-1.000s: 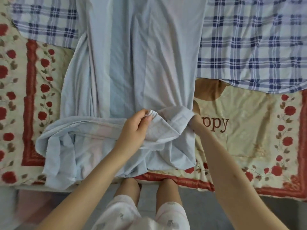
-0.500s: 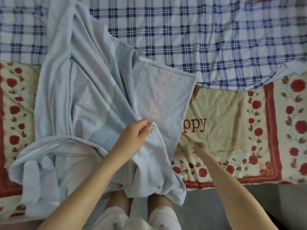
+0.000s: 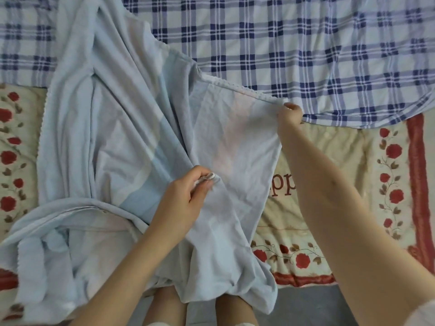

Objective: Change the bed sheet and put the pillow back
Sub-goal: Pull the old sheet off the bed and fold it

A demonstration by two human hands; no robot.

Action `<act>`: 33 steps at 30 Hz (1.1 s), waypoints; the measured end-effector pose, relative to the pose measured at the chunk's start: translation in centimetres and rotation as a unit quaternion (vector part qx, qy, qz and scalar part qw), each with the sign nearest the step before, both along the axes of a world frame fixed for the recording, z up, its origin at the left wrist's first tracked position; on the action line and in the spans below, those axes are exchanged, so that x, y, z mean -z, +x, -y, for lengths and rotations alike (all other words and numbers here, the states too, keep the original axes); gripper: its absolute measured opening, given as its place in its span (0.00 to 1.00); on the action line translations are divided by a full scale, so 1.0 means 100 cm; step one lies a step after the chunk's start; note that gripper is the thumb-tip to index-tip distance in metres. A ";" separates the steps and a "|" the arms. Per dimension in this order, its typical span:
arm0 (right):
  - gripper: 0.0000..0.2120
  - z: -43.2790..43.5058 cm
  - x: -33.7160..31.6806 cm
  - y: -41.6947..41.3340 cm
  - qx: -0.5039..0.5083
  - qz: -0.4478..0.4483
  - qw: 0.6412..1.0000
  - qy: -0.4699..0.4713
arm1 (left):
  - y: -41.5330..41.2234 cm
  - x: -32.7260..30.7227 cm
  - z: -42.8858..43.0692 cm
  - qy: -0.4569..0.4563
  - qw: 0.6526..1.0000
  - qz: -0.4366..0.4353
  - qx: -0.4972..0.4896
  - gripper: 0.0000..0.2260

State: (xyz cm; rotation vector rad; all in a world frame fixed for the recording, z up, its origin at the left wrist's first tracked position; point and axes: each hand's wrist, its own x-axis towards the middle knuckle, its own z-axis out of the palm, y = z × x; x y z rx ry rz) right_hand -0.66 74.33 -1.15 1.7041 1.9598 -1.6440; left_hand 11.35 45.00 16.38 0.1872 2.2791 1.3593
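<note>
Hanging over the person's legs (image 3: 164, 307), the near hem of the pale blue sheet (image 3: 113, 137) droops below the left hand (image 3: 186, 198), whose fingers are curled tight on a bunched fold. Farther out, the right hand (image 3: 290, 114) pinches the sheet's scalloped edge (cloth stretched between the two grips). Beneath both hands lies a rose-patterned quilt (image 3: 341, 149); beyond the right fingers spreads a blue plaid sheet (image 3: 282, 43).

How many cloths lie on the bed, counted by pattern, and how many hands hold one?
light blue sheet: 1
blue checked sheet: 1
cream cover with red roses: 1
Hands gripping the light blue sheet: 2 (left hand, right hand)
Total: 3 cloths and 2 hands, 5 in all
</note>
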 end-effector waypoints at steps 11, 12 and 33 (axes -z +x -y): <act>0.41 -0.019 0.029 0.006 -0.047 0.098 0.994 0.005 | 0.014 0.017 0.006 -0.007 1.000 0.002 -0.024 0.04; 0.36 -0.019 0.033 0.005 -0.043 0.089 0.995 0.018 | 0.015 0.022 0.007 -0.010 1.000 0.002 -0.026 0.04; 0.12 0.191 -0.257 0.176 -0.407 -0.313 0.855 0.075 | 0.043 -0.115 0.048 0.057 0.987 -0.142 -0.042 0.06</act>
